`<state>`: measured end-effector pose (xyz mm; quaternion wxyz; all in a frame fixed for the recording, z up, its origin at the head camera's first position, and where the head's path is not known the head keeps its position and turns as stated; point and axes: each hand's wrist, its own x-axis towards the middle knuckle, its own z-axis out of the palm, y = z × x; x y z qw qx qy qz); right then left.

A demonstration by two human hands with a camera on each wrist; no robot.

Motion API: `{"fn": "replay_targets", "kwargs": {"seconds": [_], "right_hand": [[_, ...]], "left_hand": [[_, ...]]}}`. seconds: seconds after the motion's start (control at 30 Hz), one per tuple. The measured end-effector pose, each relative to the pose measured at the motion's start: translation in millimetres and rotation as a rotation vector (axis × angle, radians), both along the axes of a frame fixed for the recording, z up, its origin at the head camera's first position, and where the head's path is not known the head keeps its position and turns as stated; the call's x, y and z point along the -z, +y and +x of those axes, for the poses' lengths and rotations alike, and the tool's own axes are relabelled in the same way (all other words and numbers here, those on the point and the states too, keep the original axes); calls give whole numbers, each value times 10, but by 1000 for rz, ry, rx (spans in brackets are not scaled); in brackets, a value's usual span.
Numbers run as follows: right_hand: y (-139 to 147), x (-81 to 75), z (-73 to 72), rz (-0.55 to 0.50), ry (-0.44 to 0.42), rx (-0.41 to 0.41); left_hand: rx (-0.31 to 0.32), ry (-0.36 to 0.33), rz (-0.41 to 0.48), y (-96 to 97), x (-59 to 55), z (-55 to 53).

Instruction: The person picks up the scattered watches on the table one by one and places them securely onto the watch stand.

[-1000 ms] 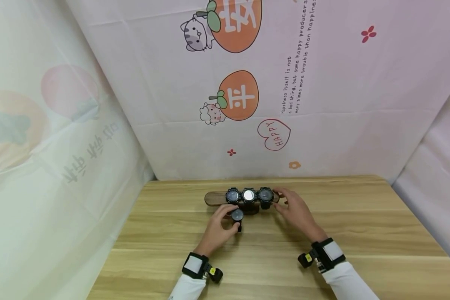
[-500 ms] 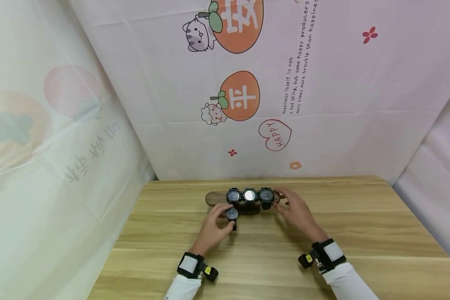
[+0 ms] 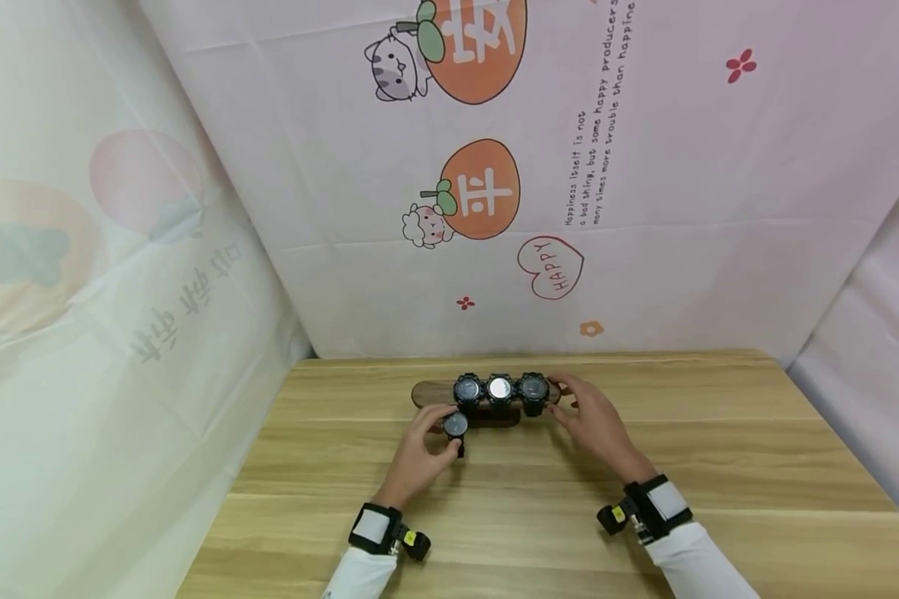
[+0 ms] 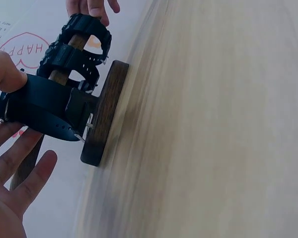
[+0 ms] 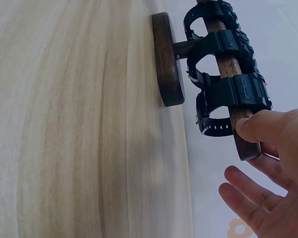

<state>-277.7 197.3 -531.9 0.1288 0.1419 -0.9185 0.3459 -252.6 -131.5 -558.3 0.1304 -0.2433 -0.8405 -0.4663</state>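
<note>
A dark wooden watch stand point(image 3: 432, 394) has a crossbar on a low base point(image 5: 167, 59). Three black wristwatches point(image 3: 499, 389) sit side by side on its bar. My left hand point(image 3: 410, 462) pinches another black watch point(image 3: 455, 424) between thumb and fingers, in front of the bar's left part. In the left wrist view this watch's looped strap point(image 4: 42, 106) overlaps the bar, its buckle side close to the base. My right hand point(image 3: 595, 423) grips the bar's right end, thumb on the wood beside the outermost watch point(image 5: 233, 94) in the right wrist view.
The stand is near the back edge of the wooden table point(image 3: 524, 524). A white printed cloth point(image 3: 659, 283) hangs right behind it, and another cloth point(image 3: 217, 399) closes off the left side. Each wrist wears a strapped camera point(image 3: 417, 545).
My left hand has carried the pinched watch leftward along the front of the stand, toward the bar's bare left end. The right hand keeps its place on the bar's right end.
</note>
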Motion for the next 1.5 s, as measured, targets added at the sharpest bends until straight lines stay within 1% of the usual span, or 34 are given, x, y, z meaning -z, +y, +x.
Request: {"fn": "replay_targets", "kwargs": {"seconds": [0.13, 0.27, 0.37, 0.63, 0.77, 0.87, 1.1, 1.23, 1.37, 1.5], "right_hand": [[4, -15, -6, -7, 1, -3], [0, -23, -7, -9, 0, -1], [-4, -26, -4, -9, 2, 3], [-3, -35, 3, 6, 14, 4], [-5, -35, 3, 9, 1, 3], [-5, -37, 6, 8, -6, 4], [1, -33, 28, 15, 4, 6], [-2, -21, 33, 16, 1, 10], [-7, -21, 35, 17, -3, 14], [-11, -26, 35, 17, 2, 14]], "left_hand": [[-19, 2, 3, -47, -4, -5], [-36, 22, 5, -100, 1, -14], [-42, 47, 4, -138, 10, -21], [-51, 69, 29, -227, 51, -42], [-60, 103, 25, -259, 76, -71], [-66, 115, 28, -283, 82, -87], [-66, 98, 33, -336, 45, -59], [-81, 90, 32, -377, 27, -44], [-100, 101, 34, -429, 30, -53], [-100, 122, 32, -480, 45, -69]]}}
